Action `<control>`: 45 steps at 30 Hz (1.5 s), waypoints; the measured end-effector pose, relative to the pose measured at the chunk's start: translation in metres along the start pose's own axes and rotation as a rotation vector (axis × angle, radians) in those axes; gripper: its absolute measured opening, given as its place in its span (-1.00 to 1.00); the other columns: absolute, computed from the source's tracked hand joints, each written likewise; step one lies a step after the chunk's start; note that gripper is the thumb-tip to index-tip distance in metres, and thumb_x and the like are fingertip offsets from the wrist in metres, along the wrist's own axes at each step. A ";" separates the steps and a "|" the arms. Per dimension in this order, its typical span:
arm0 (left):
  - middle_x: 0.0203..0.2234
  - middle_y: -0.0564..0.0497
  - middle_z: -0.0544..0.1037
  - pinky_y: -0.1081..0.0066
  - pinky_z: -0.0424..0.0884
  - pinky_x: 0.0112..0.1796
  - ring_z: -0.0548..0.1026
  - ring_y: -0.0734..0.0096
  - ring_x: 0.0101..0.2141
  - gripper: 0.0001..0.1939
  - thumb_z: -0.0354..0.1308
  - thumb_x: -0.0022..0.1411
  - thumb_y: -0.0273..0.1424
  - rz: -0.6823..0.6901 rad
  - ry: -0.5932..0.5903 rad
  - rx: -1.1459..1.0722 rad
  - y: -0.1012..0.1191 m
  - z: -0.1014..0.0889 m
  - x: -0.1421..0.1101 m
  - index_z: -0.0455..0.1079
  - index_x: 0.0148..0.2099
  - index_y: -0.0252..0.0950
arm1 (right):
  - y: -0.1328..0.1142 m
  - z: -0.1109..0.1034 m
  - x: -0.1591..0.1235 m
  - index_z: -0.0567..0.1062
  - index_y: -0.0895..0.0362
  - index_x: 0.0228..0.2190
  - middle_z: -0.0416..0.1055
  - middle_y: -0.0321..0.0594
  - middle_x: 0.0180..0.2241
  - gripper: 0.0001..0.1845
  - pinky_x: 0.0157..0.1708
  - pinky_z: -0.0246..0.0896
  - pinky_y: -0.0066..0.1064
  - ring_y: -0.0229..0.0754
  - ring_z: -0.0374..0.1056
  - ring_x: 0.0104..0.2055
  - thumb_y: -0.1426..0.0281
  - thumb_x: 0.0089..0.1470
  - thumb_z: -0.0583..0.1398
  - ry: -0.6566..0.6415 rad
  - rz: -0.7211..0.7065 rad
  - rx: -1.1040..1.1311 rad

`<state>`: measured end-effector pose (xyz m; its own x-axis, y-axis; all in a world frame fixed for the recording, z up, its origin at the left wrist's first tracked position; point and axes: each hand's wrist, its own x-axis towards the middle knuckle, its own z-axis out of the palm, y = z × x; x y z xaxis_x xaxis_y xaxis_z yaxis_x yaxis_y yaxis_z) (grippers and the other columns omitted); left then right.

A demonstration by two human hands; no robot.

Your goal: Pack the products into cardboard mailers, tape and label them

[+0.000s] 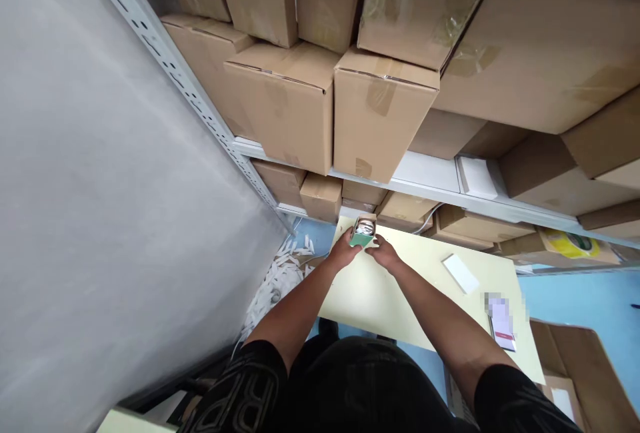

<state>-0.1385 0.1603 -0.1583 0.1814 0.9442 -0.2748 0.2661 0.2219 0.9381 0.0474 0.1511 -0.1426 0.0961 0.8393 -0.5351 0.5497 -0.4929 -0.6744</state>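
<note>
A small green box [362,240] with its top open is held over the pale table, and something whitish and rounded shows inside it. My left hand [343,252] grips this box from its left side, thumb along the near face. Just right of the box is my right hand [385,252], with its thumb and fingers parted; whether its fingertips touch the box is hard to see. Farther right on the table lies a flat white box [461,273].
The pale table [380,293] also bears a phone [501,323] at its right. Behind it stands a metal shelf [430,191] stacked with cardboard boxes [380,120]. A yellow tape roll [575,244] sits low right. White strips [275,283] pile beside the left wall.
</note>
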 end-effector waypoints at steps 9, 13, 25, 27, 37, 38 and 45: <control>0.14 -0.23 0.55 0.21 0.41 0.11 0.55 0.07 0.09 -0.53 0.32 0.16 -0.43 -0.213 0.205 -0.030 -0.024 0.006 -0.081 0.46 0.14 -0.31 | 0.073 -0.032 -0.064 0.43 0.13 0.15 0.51 0.05 0.11 -0.26 -0.08 0.43 -0.23 0.02 0.51 0.03 0.24 -0.07 0.37 -0.113 0.068 0.289; 0.05 -0.17 0.61 0.27 0.43 0.06 0.59 0.17 0.00 -0.66 0.28 0.18 -0.46 -0.254 0.320 -0.009 -0.026 0.034 -0.137 0.50 0.03 -0.31 | 0.103 -0.049 -0.079 0.44 0.13 0.12 0.56 -0.01 0.04 -0.34 -0.11 0.43 -0.25 -0.05 0.53 -0.06 0.23 -0.02 0.34 -0.227 0.018 0.296; -0.20 -0.02 0.65 0.32 0.45 -0.06 0.58 0.24 -0.16 -0.73 0.21 0.18 -0.38 -0.298 0.579 0.057 -0.009 0.141 -0.304 0.53 -0.05 -0.25 | 0.125 -0.058 -0.112 0.52 0.15 -0.04 0.61 -0.02 -0.11 -0.50 -0.21 0.45 -0.27 -0.03 0.58 -0.15 0.20 -0.02 0.35 -0.516 -0.169 0.107; -0.18 -0.03 0.65 0.31 0.45 -0.03 0.58 0.23 -0.14 -0.72 0.21 0.18 -0.35 -0.277 0.624 0.050 -0.009 0.147 -0.331 0.52 -0.04 -0.25 | 0.120 -0.047 -0.123 0.52 0.15 -0.04 0.61 -0.02 -0.11 -0.49 -0.20 0.46 -0.28 -0.02 0.58 -0.13 0.21 -0.03 0.35 -0.555 -0.205 0.075; -0.16 -0.08 0.65 0.29 0.46 -0.02 0.58 0.23 -0.12 -0.72 0.22 0.20 -0.31 -0.278 0.897 -0.126 -0.050 0.167 -0.473 0.51 -0.05 -0.29 | 0.111 0.030 -0.208 0.56 0.14 -0.10 0.63 -0.08 -0.23 -0.48 -0.31 0.46 -0.30 0.00 0.60 -0.22 0.18 -0.11 0.34 -0.681 -0.366 -0.028; -0.15 -0.08 0.65 0.29 0.46 -0.02 0.58 0.23 -0.12 -0.72 0.23 0.19 -0.31 -0.277 0.914 -0.138 -0.056 0.168 -0.489 0.51 -0.05 -0.29 | 0.113 0.040 -0.219 0.56 0.13 -0.12 0.63 -0.09 -0.26 -0.49 -0.32 0.46 -0.30 0.01 0.60 -0.23 0.17 -0.13 0.34 -0.692 -0.378 -0.038; -0.11 -0.10 0.64 0.26 0.47 -0.01 0.59 0.20 -0.10 -0.66 0.27 0.14 -0.31 -0.282 1.017 -0.236 -0.099 0.170 -0.618 0.52 -0.03 -0.30 | 0.130 0.120 -0.325 0.54 0.14 -0.09 0.64 -0.05 -0.21 -0.47 -0.29 0.48 -0.33 0.02 0.61 -0.17 0.15 -0.08 0.34 -0.775 -0.460 -0.087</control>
<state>-0.1158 -0.4870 -0.1170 -0.7578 0.5867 -0.2855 -0.0339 0.4016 0.9152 -0.0123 -0.2129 -0.1177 -0.7168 0.5440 -0.4363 0.4598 -0.1016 -0.8822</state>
